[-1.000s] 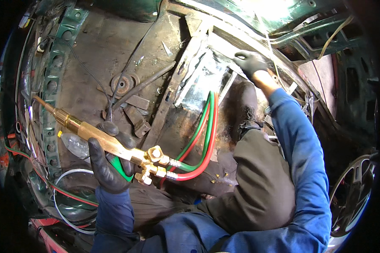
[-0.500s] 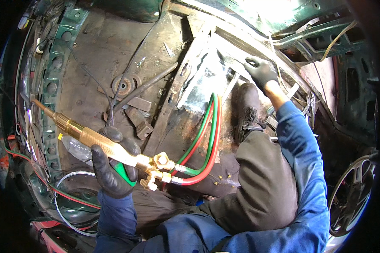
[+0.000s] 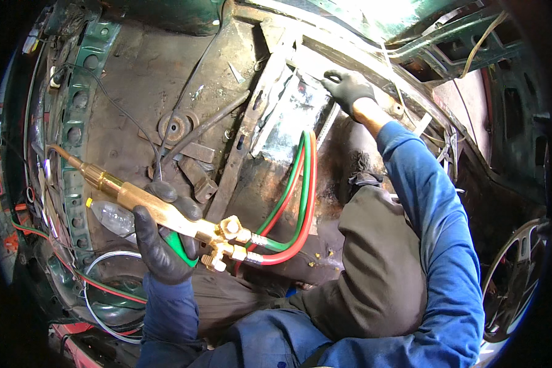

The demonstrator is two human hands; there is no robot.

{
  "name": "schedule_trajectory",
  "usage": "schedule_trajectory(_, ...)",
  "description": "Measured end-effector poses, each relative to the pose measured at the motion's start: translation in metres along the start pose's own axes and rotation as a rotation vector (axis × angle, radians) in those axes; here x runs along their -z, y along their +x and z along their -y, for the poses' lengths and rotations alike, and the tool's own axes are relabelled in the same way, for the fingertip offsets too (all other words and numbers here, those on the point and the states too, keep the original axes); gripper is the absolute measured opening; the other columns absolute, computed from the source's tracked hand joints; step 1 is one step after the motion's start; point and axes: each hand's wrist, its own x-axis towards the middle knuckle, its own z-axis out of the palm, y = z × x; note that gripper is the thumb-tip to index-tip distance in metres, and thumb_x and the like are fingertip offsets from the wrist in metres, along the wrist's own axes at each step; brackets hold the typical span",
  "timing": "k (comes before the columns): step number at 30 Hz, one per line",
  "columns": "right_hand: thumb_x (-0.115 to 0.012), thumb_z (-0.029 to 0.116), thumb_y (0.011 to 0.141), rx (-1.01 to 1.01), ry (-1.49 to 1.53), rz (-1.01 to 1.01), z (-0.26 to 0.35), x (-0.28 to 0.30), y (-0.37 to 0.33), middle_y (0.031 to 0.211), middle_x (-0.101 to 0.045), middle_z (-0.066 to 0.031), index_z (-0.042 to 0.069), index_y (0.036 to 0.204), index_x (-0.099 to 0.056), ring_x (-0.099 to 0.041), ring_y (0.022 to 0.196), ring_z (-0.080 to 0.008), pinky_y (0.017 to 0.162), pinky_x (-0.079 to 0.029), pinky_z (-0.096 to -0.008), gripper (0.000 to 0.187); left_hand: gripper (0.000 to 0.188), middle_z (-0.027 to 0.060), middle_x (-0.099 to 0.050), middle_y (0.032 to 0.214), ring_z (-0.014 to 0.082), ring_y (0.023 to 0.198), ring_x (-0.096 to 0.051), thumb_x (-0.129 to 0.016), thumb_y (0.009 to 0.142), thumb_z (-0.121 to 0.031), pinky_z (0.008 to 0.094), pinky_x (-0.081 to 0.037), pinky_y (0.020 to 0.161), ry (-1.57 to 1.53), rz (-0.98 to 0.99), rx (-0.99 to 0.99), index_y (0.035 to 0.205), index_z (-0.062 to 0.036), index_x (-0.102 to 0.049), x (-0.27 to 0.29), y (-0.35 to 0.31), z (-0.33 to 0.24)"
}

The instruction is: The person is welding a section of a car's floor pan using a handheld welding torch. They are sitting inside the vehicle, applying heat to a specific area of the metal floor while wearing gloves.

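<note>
My left hand (image 3: 165, 248), in a black glove, is wrapped around a brass gas torch (image 3: 159, 208). Its curved copper tip points to the upper left, and no flame shows. A green object (image 3: 179, 248) also sits in this palm, partly hidden by the fingers. Red and green hoses (image 3: 303, 202) loop from the torch valves toward a shiny metal sheet (image 3: 297, 116) on the car floor. At the sheet's far right corner, my gloved right hand (image 3: 349, 91) has its thumb and fingers pinched together. Glare hides what lies between those fingertips.
A framing bar (image 3: 242, 135) runs along the sheet's left side. Left of it lie a round disc (image 3: 176, 126), a metal rod (image 3: 211, 122) and a metal block (image 3: 197, 179). A clear plastic bottle (image 3: 111, 219) is beside the torch. A steering wheel (image 3: 503, 276) stands at right.
My right hand has shifted left and slightly away from me, along the sheet's far end. The left hand keeps its hold on the torch. The whole view has shifted slightly.
</note>
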Motion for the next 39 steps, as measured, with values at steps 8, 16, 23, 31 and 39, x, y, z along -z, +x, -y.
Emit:
schedule_trajectory(8, -0.066, 0.050, 0.096, 0.067, 0.128, -0.245, -0.050, 0.006, -0.011, 0.119, -0.076, -0.0169, 0.018, 0.127, -0.075, -0.072, 0.112, -0.0361, 0.099, -0.056, -0.0452, 0.045, 0.056, 0.0177, -0.072, 0.089, 0.0110, 0.037, -0.041, -0.054, 0.106, -0.059, 0.0233, -0.033, 0.037, 0.004, 0.052, -0.008, 0.123, -0.0055, -0.053, 0.003, -0.001, -0.006)
schedule_trajectory(16, -0.065, 0.058, 0.097, -0.040, 0.230, -0.075, -0.071, -0.025, -0.071, 0.125, -0.075, -0.0156, 0.020, 0.132, -0.074, -0.072, 0.117, -0.0331, 0.102, -0.054, -0.0414, 0.053, 0.060, 0.0178, -0.069, 0.086, 0.0127, 0.035, -0.038, -0.055, 0.105, -0.060, 0.0246, -0.031, 0.035, 0.090, 0.007, -0.043, 0.126, -0.0037, -0.052, 0.010, -0.002, -0.002)
schedule_trajectory(23, -0.061, 0.054, 0.099, -0.035, 0.155, -0.006, -0.037, -0.031, -0.043, 0.124, -0.076, -0.0131, 0.023, 0.134, -0.073, -0.072, 0.116, -0.0325, 0.102, -0.055, -0.0423, 0.048, 0.063, 0.0131, -0.065, 0.092, 0.0163, 0.051, -0.051, -0.059, 0.103, -0.060, 0.0275, -0.041, 0.043, 0.083, -0.083, -0.075, 0.127, -0.0023, -0.052, 0.002, 0.002, 0.004)
schedule_trajectory(31, -0.064, 0.053, 0.098, -0.036, 0.208, -0.029, -0.040, -0.035, -0.049, 0.123, -0.077, -0.0124, 0.022, 0.132, -0.074, -0.073, 0.115, -0.0315, 0.101, -0.055, -0.0419, 0.048, 0.060, 0.0075, -0.058, 0.106, 0.0201, 0.082, -0.063, -0.063, 0.103, -0.056, 0.0317, -0.053, 0.065, 0.078, -0.067, -0.105, 0.127, -0.0020, -0.053, 0.010, 0.000, 0.010)
schedule_trajectory(39, -0.065, 0.056, 0.096, -0.061, 0.180, -0.057, -0.066, -0.034, -0.063, 0.122, -0.077, -0.0137, 0.017, 0.130, -0.074, -0.072, 0.115, -0.0330, 0.100, -0.055, -0.0426, 0.052, 0.058, 0.0080, -0.058, 0.107, 0.0204, 0.082, -0.062, -0.063, 0.104, -0.054, 0.0322, -0.053, 0.067, 0.118, -0.103, -0.193, 0.128, -0.0027, -0.051, 0.021, 0.000, 0.013)
